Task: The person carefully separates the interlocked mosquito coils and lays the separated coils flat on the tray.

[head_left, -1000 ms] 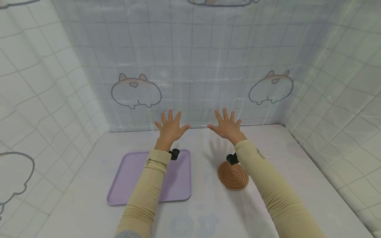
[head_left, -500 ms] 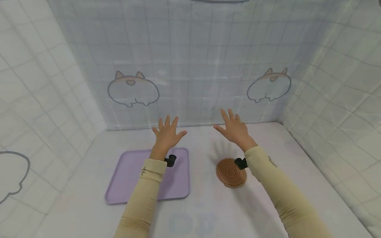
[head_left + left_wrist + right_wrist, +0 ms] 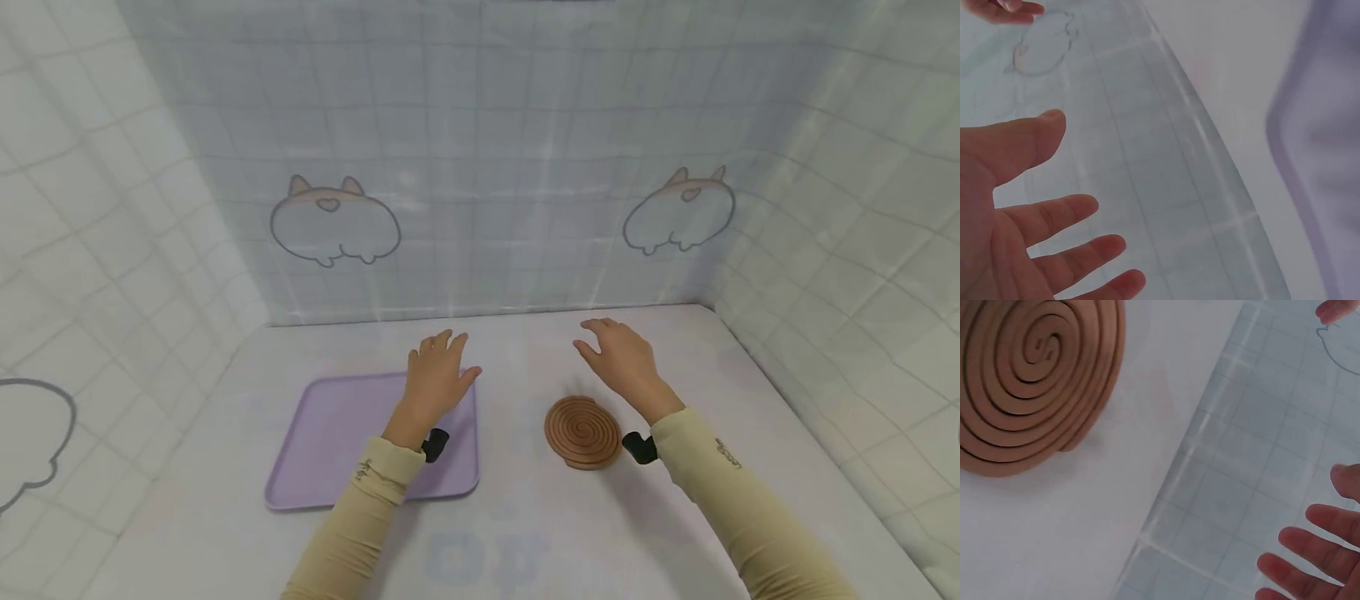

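Hovering, both hands empty, 12 o'clock being the back wall [image 3: 450, 200].

Left hand [image 3: 433, 377]: thumb and fingers parted, slightly bent; over the 1 o'clock corner of the tray.
Right hand [image 3: 626, 360]: thumb and fingers parted and bent; at 1 o'clock from the coil, not touching it.
Spiral coil [image 3: 582, 432]: one, brown, flat on the white table [image 3: 510, 508]; at 3 o'clock from the tray, well apart; rim stepped near 6 o'clock; material uncertain.
Lilac tray [image 3: 337, 429]: one, rectangular, low-rimmed.
Wrist cameras [image 3: 640, 448]: two, black, one per arm.

Handling, by judgement: the right hand is best brought down toward 7 o'clock, fingers parted until they straddle the rim. Gripping at 3 and 9 o'clock should share the load. Lifting by the stepped end might let the turns slip, so hold the coil level, with the left hand ready to steady its 9 o'clock edge.
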